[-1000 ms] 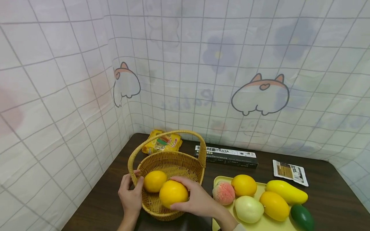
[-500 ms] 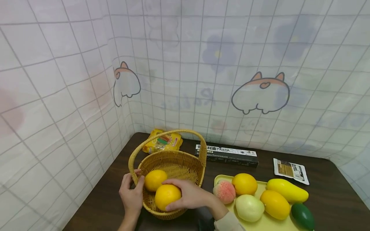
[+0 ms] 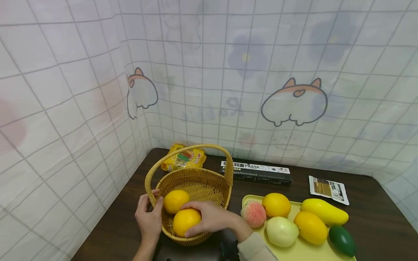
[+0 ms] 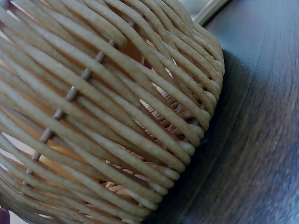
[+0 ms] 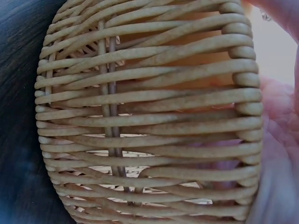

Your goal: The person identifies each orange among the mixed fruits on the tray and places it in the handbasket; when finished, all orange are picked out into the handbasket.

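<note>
In the head view a woven basket [image 3: 192,177] with a tall arched handle stands at the table's left part. My left hand [image 3: 150,217] grips its left side by the foot of the handle, thumb at the rim. My right hand [image 3: 215,219] reaches over the front right rim and holds a deep-yellow lemon [image 3: 187,222], fingers on top and thumb in front. A second lemon [image 3: 176,201] lies behind it inside the basket. Both wrist views are filled mostly by basket weave [image 4: 93,102]; through the gaps in the right wrist view, orange colour shows beside part of my right hand [image 5: 280,121].
Right of the basket, a yellow tray [image 3: 298,253] carries a peach [image 3: 253,214], a pale green pear-like fruit [image 3: 282,231], two more lemons [image 3: 276,204], a yellow mango [image 3: 324,211] and a dark green avocado [image 3: 341,240]. Behind lie a yellow snack bag [image 3: 184,158], a pasta box [image 3: 256,174] and a pouch [image 3: 328,189].
My right hand has moved left and lower into the basket with the lemon, closer to the front left wall. The left hand has kept its grip on the basket.
</note>
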